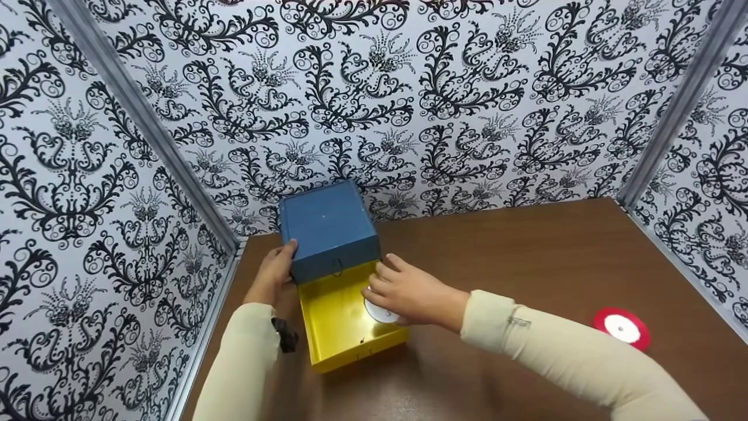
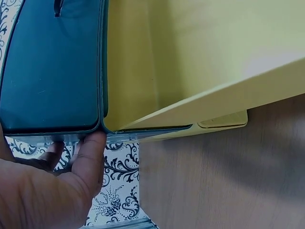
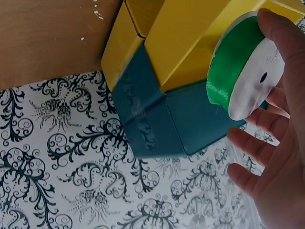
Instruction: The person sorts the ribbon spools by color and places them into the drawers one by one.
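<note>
Head view: the right hand, fingers clamped on green ribbon spool, holds it over yellow drawer; left hand, fingers apart, touches blue box, probably for steadying.

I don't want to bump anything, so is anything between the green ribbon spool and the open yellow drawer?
Nothing visible: the right hand holds the green ribbon spool above the right side of the yellow drawer, though the hand partly hides that side.
</note>
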The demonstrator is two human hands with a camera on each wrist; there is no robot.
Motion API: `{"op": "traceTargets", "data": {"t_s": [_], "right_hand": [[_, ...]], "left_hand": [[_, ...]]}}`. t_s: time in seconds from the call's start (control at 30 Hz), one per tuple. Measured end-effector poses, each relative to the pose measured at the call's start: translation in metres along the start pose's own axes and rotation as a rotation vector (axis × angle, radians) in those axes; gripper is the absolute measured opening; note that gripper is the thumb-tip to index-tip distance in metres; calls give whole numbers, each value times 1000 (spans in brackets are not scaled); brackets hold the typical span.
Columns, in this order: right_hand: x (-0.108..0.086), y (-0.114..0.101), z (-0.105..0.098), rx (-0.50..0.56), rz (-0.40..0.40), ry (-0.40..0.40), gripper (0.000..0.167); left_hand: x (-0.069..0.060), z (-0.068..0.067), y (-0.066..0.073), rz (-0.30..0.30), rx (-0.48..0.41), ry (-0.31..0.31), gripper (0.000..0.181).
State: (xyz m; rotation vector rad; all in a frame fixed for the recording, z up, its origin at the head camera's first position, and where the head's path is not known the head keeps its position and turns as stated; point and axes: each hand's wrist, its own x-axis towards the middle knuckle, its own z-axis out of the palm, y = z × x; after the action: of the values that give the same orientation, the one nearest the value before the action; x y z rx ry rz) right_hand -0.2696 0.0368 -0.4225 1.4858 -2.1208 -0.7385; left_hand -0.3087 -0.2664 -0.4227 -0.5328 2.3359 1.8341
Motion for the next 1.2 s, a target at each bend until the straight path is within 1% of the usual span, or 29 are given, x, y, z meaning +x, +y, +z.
{"op": "traceTargets", "data": {"t_s": [0.13, 0.37, 0.5, 0.6, 0.67, 0.73, 0.83, 0.93, 0.97, 1.03, 1.1, 1.2], "right_hand": [[11, -4, 7, 14, 15, 2, 81], [31, -12, 18, -5, 11, -8, 82], [42, -16, 26, 23, 19, -14, 83], [48, -19, 33, 43, 23, -17, 80], [52, -21, 38, 53, 24, -10, 77], [56, -24, 44, 57, 28, 5, 68], [62, -28, 52, 71, 44, 22, 57], [67, -32, 57, 70, 60, 24, 47], [68, -33, 58, 69, 63, 25, 45], [70, -35, 59, 63, 67, 26, 44], [70, -36, 60, 64, 69, 22, 44], [71, -37, 61, 75, 68, 13, 47]], "left_hand": [[2, 0, 0, -3, 2, -9, 71], [1, -5, 4, -9, 17, -3, 73], [1, -4, 4, -10, 16, -3, 74], [1, -2, 3, -9, 1, 1, 74], [2, -1, 1, -4, -6, 4, 74], [3, -2, 0, -6, -19, 5, 73], [2, -3, 0, -31, -75, -19, 74], [0, -4, 2, -56, -129, -31, 75], [-1, -4, 2, -63, -143, -34, 75], [-1, -3, 2, -58, -147, -27, 76], [-1, -3, 2, -54, -124, -23, 76], [-1, -2, 0, -49, -115, -30, 76]]}}
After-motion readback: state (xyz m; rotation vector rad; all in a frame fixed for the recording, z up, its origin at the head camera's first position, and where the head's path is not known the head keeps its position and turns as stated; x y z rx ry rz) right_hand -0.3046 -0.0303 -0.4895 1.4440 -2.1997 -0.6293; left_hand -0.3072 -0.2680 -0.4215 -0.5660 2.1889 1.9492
